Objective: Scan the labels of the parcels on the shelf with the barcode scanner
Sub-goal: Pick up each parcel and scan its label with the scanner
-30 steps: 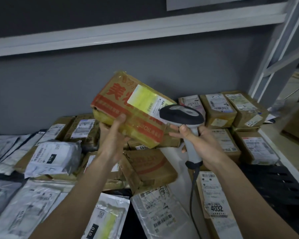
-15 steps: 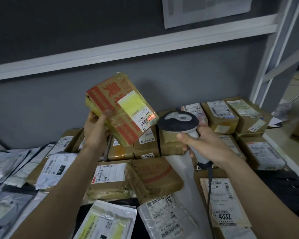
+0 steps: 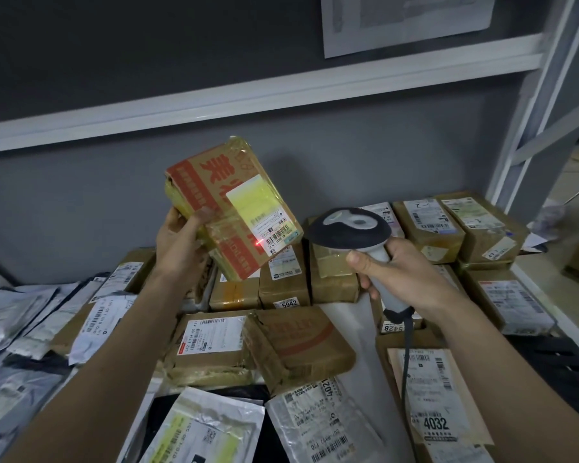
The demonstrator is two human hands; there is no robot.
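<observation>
Presently: left hand grips taped parcel by lower-left edge, lifted above shelf pile, label tilted toward scanner, likely for clean read. Red aiming dot lands just left of barcode, not on it. Right hand wrapped tight round scanner handle, just right of parcel, cable hanging below.

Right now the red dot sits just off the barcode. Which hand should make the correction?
Right, probably. The right hand grips the barcode scanner, aimed at the box; a slight turn would move its red dot onto the barcode. The left hand only holds the box.
</observation>
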